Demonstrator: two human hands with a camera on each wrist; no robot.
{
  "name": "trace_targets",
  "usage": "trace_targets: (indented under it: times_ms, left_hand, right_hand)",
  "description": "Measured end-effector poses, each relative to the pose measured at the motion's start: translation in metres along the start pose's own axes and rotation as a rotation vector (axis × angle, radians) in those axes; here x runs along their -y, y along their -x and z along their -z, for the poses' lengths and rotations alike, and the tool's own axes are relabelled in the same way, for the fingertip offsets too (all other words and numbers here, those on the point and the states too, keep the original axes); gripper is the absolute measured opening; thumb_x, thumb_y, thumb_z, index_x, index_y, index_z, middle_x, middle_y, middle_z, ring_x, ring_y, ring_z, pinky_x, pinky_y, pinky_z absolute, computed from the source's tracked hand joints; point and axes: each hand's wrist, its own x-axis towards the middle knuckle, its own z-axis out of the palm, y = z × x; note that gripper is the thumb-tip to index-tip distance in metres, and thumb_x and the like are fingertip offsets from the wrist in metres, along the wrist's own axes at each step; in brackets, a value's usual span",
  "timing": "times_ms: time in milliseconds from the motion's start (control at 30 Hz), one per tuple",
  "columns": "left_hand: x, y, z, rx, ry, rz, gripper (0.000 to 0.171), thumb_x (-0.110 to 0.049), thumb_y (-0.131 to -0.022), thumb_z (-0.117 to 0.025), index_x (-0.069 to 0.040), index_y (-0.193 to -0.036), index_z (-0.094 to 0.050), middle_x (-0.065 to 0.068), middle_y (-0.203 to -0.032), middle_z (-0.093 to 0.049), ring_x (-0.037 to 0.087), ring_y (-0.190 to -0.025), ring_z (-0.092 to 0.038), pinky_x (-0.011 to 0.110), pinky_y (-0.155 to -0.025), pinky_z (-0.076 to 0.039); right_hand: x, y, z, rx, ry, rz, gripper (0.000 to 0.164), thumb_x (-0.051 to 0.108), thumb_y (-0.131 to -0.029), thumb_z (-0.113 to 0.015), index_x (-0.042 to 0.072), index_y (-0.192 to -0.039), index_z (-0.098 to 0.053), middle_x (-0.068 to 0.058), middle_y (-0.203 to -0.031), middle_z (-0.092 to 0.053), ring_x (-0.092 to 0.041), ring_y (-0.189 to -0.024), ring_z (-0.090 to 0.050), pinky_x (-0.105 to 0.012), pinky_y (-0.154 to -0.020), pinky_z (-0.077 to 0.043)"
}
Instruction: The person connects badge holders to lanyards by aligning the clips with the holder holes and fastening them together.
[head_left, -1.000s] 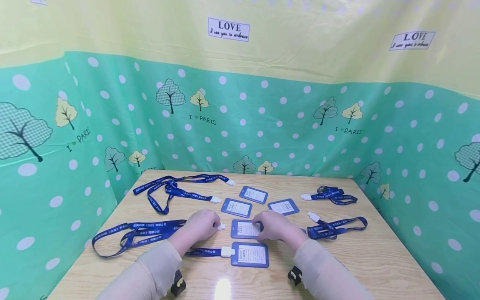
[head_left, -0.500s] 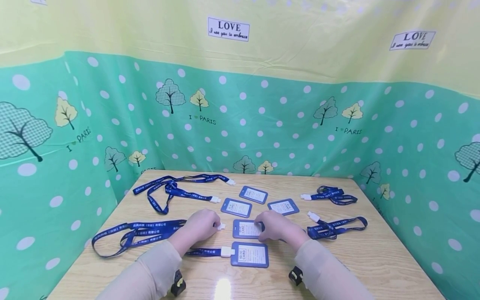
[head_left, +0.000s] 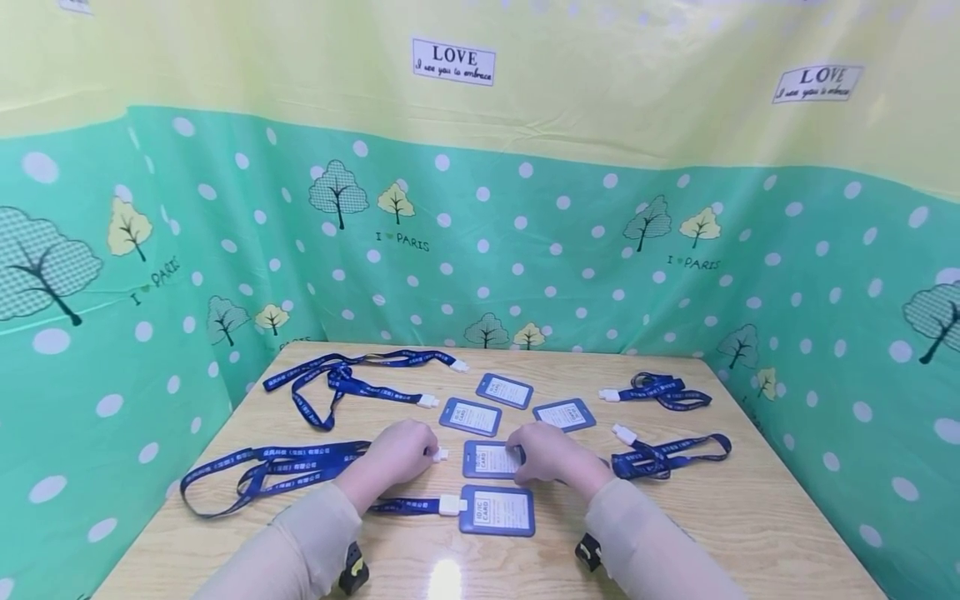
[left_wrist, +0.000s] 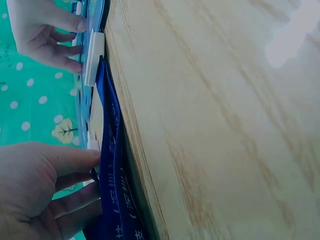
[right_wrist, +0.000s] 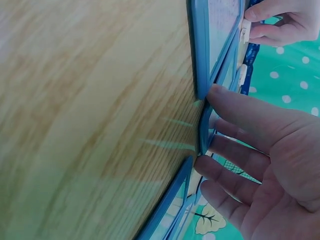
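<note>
In the head view my left hand point(head_left: 400, 454) pinches the white plastic clip point(head_left: 441, 454) of a blue printed lanyard point(head_left: 292, 467), whose strap trails left. My right hand point(head_left: 555, 454) holds the right end of a blue ID card holder point(head_left: 480, 458), thumb and fingers at its edges. A small space separates this holder from the clip. Nearer to me lies another card holder point(head_left: 497, 510), joined to the white clip point(head_left: 452, 505) of a second lanyard. The right wrist view shows my right thumb point(right_wrist: 225, 97) against the holder's rim.
Beyond my hands lie three card holders, one left point(head_left: 470, 417), one farther back point(head_left: 505, 390) and one right point(head_left: 564, 414). Other lanyards rest at the back left point(head_left: 375, 390) and on the right point(head_left: 671, 454). Another holder is partly hidden under my right hand. A polka-dot curtain point(head_left: 480, 250) encloses the table.
My right hand has shifted the card holder slightly right, away from the clip. My left hand keeps its pinch on the clip. The head view has moved very slightly.
</note>
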Motion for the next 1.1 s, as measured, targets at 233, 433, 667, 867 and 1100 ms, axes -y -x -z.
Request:
trace_targets:
  times_ms: [233, 433, 667, 867, 1100]
  left_hand:
    - [-0.0027, -0.0010, -0.0012, 0.016, 0.025, 0.017, 0.006, -0.015, -0.090, -0.077, -0.016, -0.094, -0.081, 0.003, -0.104, -0.074, 0.027, -0.104, -0.068, 0.048, -0.095, -0.055]
    - [-0.0070, -0.0008, -0.0002, 0.023, 0.035, 0.010, 0.006, -0.014, -0.090, -0.077, -0.015, -0.094, -0.081, 0.004, -0.106, -0.074, 0.028, -0.106, -0.068, 0.050, -0.095, -0.054]
    - [-0.0072, -0.0005, 0.0012, 0.016, 0.033, 0.005, 0.007, -0.013, -0.090, -0.077, -0.016, -0.094, -0.081, 0.003, -0.105, -0.074, 0.028, -0.107, -0.067, 0.050, -0.096, -0.054]
    - [-0.0065, -0.0007, 0.0009, 0.014, 0.035, -0.005, 0.007, -0.014, -0.090, -0.077, -0.016, -0.095, -0.081, 0.003, -0.105, -0.074, 0.028, -0.106, -0.067, 0.050, -0.096, -0.053]
    - [-0.0056, -0.0010, 0.0006, 0.011, 0.026, -0.004, 0.007, -0.015, -0.090, -0.076, -0.017, -0.095, -0.082, 0.002, -0.105, -0.074, 0.027, -0.107, -0.068, 0.049, -0.096, -0.054]
  right_hand:
    - [0.0010, -0.0011, 0.0008, 0.003, 0.006, -0.008, 0.052, 0.026, -0.076, -0.092, 0.017, -0.124, -0.074, -0.003, -0.124, -0.069, -0.025, -0.117, -0.063, -0.045, -0.101, -0.052]
    - [0.0017, -0.0003, 0.0022, 0.001, 0.015, 0.001, 0.051, 0.026, -0.074, -0.092, 0.017, -0.121, -0.075, -0.002, -0.120, -0.071, -0.022, -0.111, -0.065, -0.044, -0.098, -0.054]
    - [0.0042, 0.0006, 0.0046, 0.005, 0.014, -0.004, 0.050, 0.024, -0.073, -0.093, 0.016, -0.120, -0.075, -0.002, -0.118, -0.071, -0.022, -0.108, -0.065, -0.043, -0.096, -0.054]
    - [0.0045, 0.0003, 0.0046, 0.006, 0.018, -0.008, 0.049, 0.025, -0.074, -0.093, 0.017, -0.120, -0.075, -0.001, -0.117, -0.072, -0.021, -0.107, -0.065, -0.043, -0.096, -0.054]
    - [0.0059, 0.0004, 0.0053, 0.010, 0.011, -0.009, 0.049, 0.023, -0.072, -0.093, 0.017, -0.118, -0.076, -0.001, -0.117, -0.072, -0.022, -0.107, -0.065, -0.043, -0.095, -0.055]
